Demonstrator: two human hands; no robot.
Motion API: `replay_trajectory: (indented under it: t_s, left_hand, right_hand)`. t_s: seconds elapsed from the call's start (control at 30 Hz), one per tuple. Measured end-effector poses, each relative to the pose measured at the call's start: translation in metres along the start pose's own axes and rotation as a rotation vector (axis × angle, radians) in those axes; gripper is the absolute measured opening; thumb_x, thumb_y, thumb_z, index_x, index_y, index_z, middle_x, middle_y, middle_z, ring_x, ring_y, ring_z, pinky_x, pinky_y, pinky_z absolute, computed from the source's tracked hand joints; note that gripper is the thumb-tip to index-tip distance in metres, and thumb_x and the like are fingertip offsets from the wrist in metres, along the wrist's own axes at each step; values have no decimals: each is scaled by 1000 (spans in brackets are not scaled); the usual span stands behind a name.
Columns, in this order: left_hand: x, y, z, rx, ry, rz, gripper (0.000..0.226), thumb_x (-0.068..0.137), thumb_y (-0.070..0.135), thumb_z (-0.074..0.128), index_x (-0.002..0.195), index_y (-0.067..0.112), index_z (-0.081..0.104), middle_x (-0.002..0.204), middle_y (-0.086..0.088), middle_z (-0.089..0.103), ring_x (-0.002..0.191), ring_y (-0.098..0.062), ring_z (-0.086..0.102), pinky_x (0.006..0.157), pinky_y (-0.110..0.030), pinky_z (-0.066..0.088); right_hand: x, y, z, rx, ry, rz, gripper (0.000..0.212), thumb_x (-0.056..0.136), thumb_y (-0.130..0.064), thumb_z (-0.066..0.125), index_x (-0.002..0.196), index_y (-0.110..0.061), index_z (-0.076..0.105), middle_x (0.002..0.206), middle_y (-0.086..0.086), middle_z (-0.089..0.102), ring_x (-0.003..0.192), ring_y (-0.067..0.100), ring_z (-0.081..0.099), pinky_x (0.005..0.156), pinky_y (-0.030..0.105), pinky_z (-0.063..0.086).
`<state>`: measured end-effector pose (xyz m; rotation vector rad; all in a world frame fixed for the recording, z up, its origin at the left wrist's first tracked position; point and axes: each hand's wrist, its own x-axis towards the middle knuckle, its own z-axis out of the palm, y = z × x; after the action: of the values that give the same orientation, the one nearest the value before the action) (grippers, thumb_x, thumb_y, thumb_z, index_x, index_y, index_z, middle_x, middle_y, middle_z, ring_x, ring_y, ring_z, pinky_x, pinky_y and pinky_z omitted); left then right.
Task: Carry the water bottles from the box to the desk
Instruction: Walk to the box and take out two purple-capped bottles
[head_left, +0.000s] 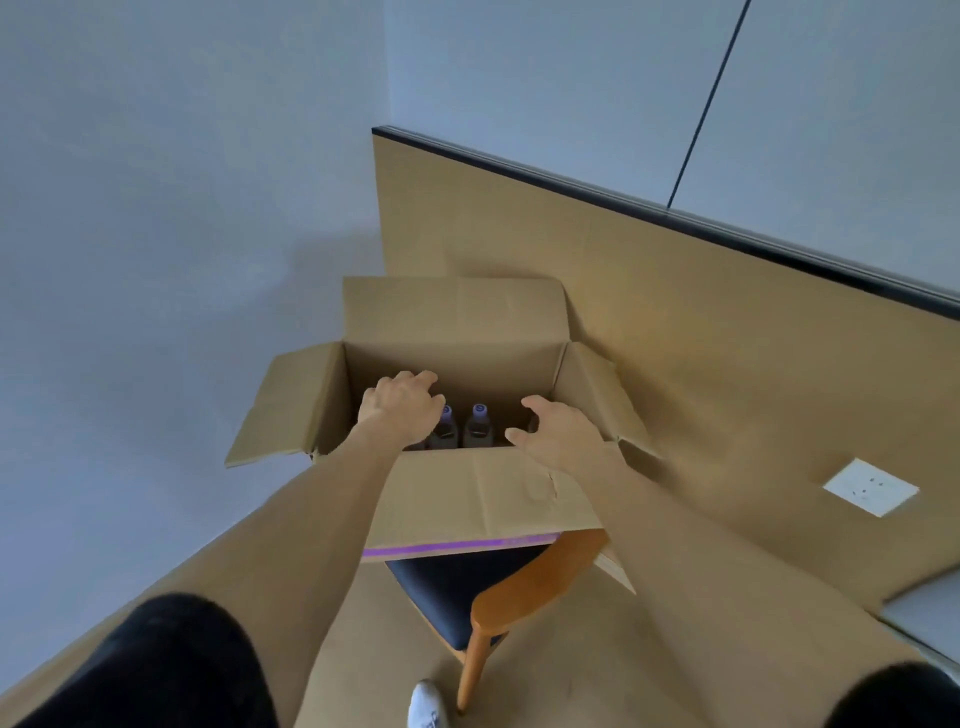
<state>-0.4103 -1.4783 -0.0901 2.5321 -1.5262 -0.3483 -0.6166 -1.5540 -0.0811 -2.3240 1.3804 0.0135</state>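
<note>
Looking down into an open cardboard box (467, 499) sitting on the dark seat of a wooden chair (519, 587), flaps folded outward on all four sides, a purple strip running along the edge of the near flap. Standing upright inside, near the front wall: two water bottles with pale purple caps, the left bottle (445, 431) and the right bottle (479, 428) just beside each other, only caps and shoulders showing. Reaching in over the left part of the opening: the left hand (402, 402), knuckles up, fingers curling downward, touching or just above the left bottle's cap; impossible to tell whether gripping anything, the fingertips being hidden behind the hand itself. Hovering over the right part of the opening: the right hand (558, 428), fingers spread and loosely bent, thumb pointing toward the bottles, holding nothing, apart from the right bottle. Extending from the lower corners: both bare forearms, with black sleeves (156, 665) at the frame's bottom. Rising behind the box: a tan wall panel (675, 338) capped with a dark strip, carrying a white socket plate (870, 487) at right. Peeking in at the bottom edge beside the chair leg: a white shoe (427, 704) on the tan floor (675, 649). Showing at the far right edge: a pale grey corner of some surface, too cropped for identifying.
</note>
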Motion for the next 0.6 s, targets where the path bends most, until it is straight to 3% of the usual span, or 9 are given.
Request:
replay_trajectory:
  t_s: [0.27, 0.6]
  left_hand:
    - [116, 11, 24, -30, -80, 40, 44, 103, 38, 42, 140, 16, 51, 132, -13, 58, 118, -34, 54, 96, -46, 45]
    - [190, -8, 93, -18, -270, -103, 52, 104, 40, 45, 154, 25, 36, 149, -11, 46, 131, -36, 47, 104, -49, 46]
  right_hand:
    - [113, 19, -3, -2, -69, 26, 66, 97, -51, 56, 153, -25, 35, 133, 6, 59, 124, 28, 54, 103, 44, 48]
    - [224, 38, 49, 16, -268, 22, 70, 95, -48, 61, 155, -26, 32, 154, 2, 44, 138, 28, 44, 108, 40, 43]
